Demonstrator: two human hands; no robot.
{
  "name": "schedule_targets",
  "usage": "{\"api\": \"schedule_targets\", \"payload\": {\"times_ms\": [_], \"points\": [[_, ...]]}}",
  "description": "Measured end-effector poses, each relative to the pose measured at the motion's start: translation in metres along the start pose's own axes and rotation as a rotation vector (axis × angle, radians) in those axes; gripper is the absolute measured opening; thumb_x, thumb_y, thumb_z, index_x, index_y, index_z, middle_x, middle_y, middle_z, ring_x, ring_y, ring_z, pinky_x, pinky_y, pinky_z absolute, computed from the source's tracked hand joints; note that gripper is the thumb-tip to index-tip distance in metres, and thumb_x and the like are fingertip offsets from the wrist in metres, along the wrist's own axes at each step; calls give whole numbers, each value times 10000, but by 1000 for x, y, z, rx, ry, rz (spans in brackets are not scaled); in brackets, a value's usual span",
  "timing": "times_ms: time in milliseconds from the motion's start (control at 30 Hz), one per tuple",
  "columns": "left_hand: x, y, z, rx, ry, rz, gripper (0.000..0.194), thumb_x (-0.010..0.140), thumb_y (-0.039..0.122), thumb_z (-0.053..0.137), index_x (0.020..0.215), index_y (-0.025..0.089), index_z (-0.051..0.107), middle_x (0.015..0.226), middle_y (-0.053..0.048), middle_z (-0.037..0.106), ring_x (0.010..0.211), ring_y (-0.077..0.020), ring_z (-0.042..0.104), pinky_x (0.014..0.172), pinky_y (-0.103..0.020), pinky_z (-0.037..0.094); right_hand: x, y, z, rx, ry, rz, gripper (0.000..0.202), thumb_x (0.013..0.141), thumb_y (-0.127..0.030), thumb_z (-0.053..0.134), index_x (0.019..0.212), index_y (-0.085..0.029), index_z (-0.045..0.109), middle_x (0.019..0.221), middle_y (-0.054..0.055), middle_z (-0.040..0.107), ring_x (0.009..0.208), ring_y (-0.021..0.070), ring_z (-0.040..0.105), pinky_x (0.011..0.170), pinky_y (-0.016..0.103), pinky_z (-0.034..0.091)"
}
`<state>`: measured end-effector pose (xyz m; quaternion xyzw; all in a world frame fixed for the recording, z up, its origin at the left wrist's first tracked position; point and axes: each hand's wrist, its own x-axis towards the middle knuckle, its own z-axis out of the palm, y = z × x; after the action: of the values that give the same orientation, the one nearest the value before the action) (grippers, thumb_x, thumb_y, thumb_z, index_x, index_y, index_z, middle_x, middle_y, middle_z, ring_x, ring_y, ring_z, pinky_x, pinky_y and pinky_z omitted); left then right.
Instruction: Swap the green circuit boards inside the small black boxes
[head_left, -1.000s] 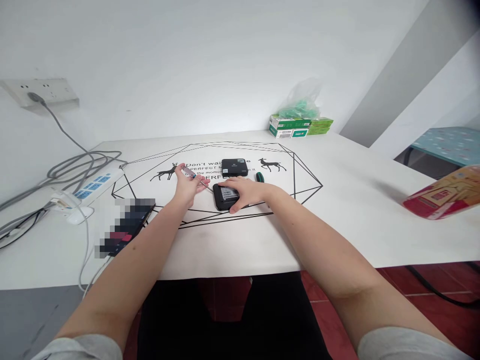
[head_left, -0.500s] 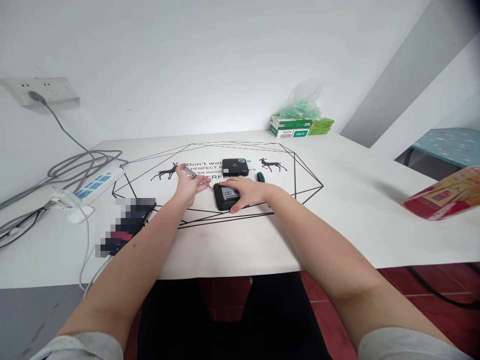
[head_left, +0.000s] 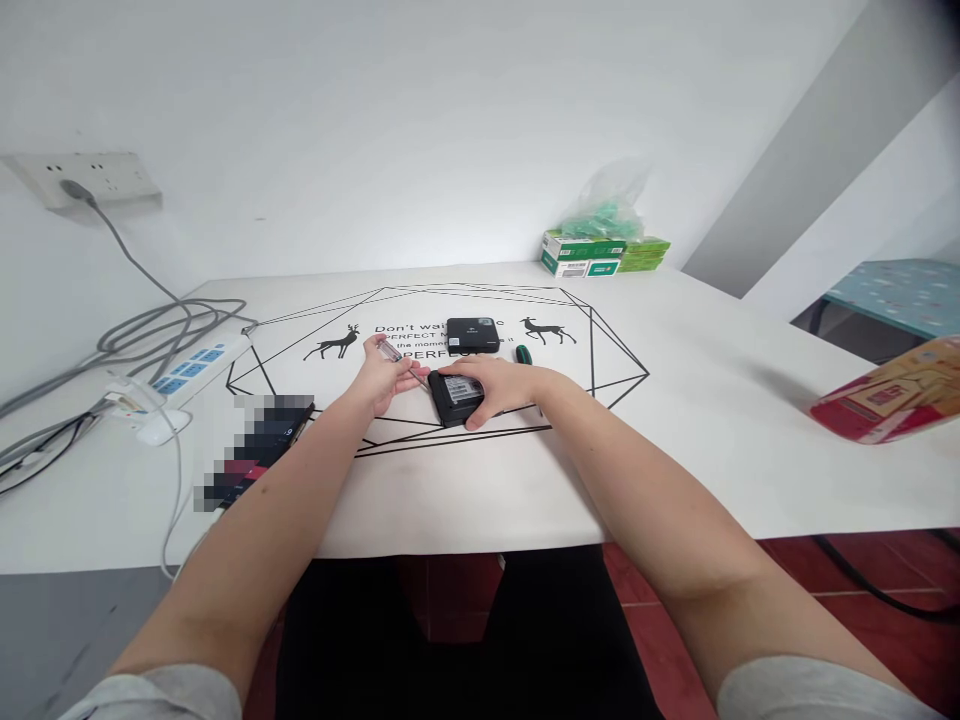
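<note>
My left hand (head_left: 386, 378) is closed on a screwdriver (head_left: 391, 350) with a clear handle. Its thin metal shaft points right, and the tip meets the left edge of a small black box (head_left: 452, 398) with a white label on top. Over the right side of that box lies my right hand (head_left: 499, 385), thumb at the near edge and fingers across the far edge, gripping it. The box looks slightly tilted. Just behind sits a second black box (head_left: 472, 336), flat on the printed table cover. A dark green handled object (head_left: 523, 354) lies beyond my right hand.
To the left are a phone-like dark device (head_left: 281, 425), partly pixelated, a power strip (head_left: 199, 365) and coiled grey cables (head_left: 172, 315). Green and white boxes (head_left: 583, 250) with a plastic bag (head_left: 607, 205) stand against the wall. A red and yellow package (head_left: 885, 395) is at the right.
The labelled box has tilted and turned slightly under my right hand. My left hand and the screwdriver have shifted a little to the right and nearer me.
</note>
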<state>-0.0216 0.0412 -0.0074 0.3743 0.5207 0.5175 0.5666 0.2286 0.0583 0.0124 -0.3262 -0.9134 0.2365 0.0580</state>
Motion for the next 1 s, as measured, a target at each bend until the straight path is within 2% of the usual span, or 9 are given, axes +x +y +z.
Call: {"api": "schedule_targets", "payload": {"times_ms": [233, 367, 467, 600, 767, 800, 867, 933, 1000], "points": [[0, 5, 1, 56, 13, 7, 826, 915, 38, 744, 1546, 327, 298, 927, -2, 753, 813, -210, 839, 882, -423, 689, 0, 4, 1, 7, -13, 16, 1156, 656, -525, 959, 1677, -259, 487, 1633, 157, 584, 1524, 435, 493, 1289, 607, 378], [6, 13, -14, 401, 207, 105, 829, 854, 104, 753, 1577, 274, 384, 924, -58, 749, 801, -292, 821, 827, -463, 671, 1, 6, 2, 23, -18, 67, 1218, 634, -627, 964, 1690, -289, 458, 1714, 164, 489, 1593, 456, 415, 1314, 649, 330], [16, 11, -34, 802, 322, 279, 666, 751, 174, 835, 1366, 248, 592, 1140, -177, 759, 1106, -434, 770, 975, -563, 606, 2, 0, 5, 5, 39, 98, 1126, 676, -701, 919, 1638, -265, 529, 1770, 179, 404, 1639, 480, 332, 1326, 702, 271], [30, 2, -55, 911, 347, 284, 457, 678, 225, 865, 1082, 262, 655, 1172, -207, 754, 1313, -522, 640, 1121, -645, 484, 6, -13, 11, 2, 131, 13, 993, 749, -603, 890, 1605, -231, 553, 1674, 184, 544, 1584, 450, 425, 1323, 682, 281], [28, 6, -56, 982, 385, 341, 436, 762, 359, 841, 1150, 221, 697, 1385, -275, 657, 1487, -570, 452, 1221, -727, 324, 9, -20, 17, 26, 174, -5, 956, 723, -488, 891, 1568, -183, 564, 1561, 200, 619, 1500, 426, 505, 1279, 611, 389], [24, 8, -52, 1048, 345, 392, 521, 758, 392, 857, 1221, 212, 702, 1461, -281, 620, 1524, -575, 392, 1240, -737, 290, 9, -20, 18, 33, 183, -3, 948, 712, -477, 893, 1550, -170, 572, 1543, 206, 621, 1489, 424, 508, 1271, 601, 403], [14, 12, -43, 1180, 33, 500, 769, 722, 456, 905, 1420, 242, 663, 1596, -229, 554, 1574, -540, 330, 1277, -715, 255, 10, -19, 19, 62, 205, -5, 926, 690, -448, 893, 1512, -156, 582, 1508, 206, 626, 1463, 418, 514, 1251, 586, 432], [3, 13, -32, 1170, -339, 459, 1034, 686, 531, 949, 1607, 306, 536, 1673, -162, 509, 1607, -485, 321, 1279, -652, 317, 11, -18, 20, 103, 234, -21, 886, 677, -420, 883, 1471, -161, 589, 1472, 189, 638, 1436, 408, 520, 1234, 580, 447], [-6, 11, -21, 1119, -501, 427, 1211, 610, 539, 1008, 1671, 319, 468, 1655, -154, 521, 1581, -474, 373, 1252, -617, 380, 12, -17, 20, 142, 266, -40, 837, 668, -394, 871, 1428, -175, 597, 1438, 168, 650, 1410, 397, 524, 1222, 582, 452]]}}
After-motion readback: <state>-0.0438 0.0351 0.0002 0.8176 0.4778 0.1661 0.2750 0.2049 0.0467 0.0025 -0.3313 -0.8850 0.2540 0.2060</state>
